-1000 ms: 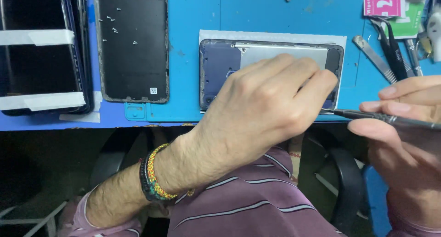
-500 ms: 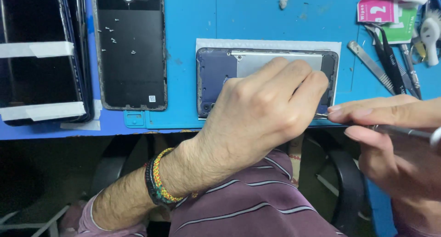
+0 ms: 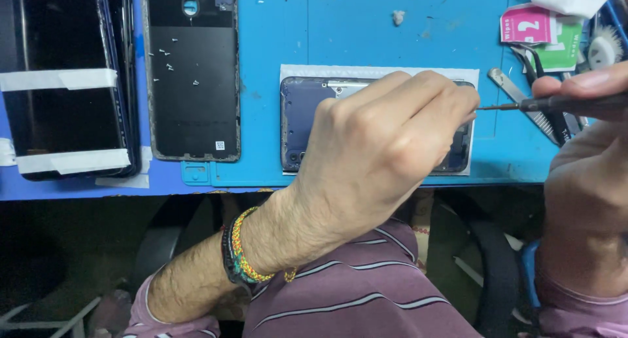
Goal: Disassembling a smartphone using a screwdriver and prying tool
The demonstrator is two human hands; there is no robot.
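Blue mat (image 3: pixel 366 30) is seen under an opened phone (image 3: pixel 297 125), which lies on a white sheet with its long axis running left to right, near the mat's front edge. The left hand (image 3: pixel 386 155) is laid over the phone's middle and right part, fingers curled down on it, so that end is mostly hidden. A thin screwdriver (image 3: pixel 523 105) is pinched in the right hand (image 3: pixel 589 174); its tip is pointed left, just beside the left fingertips at the phone's right edge. Both hands are close together. Tweezers (image 3: pixel 523 102) and wipe packets (image 3: pixel 540 34) are crowded on the right; a back cover (image 3: pixel 193 83) with loose screws lies well apart on the left.
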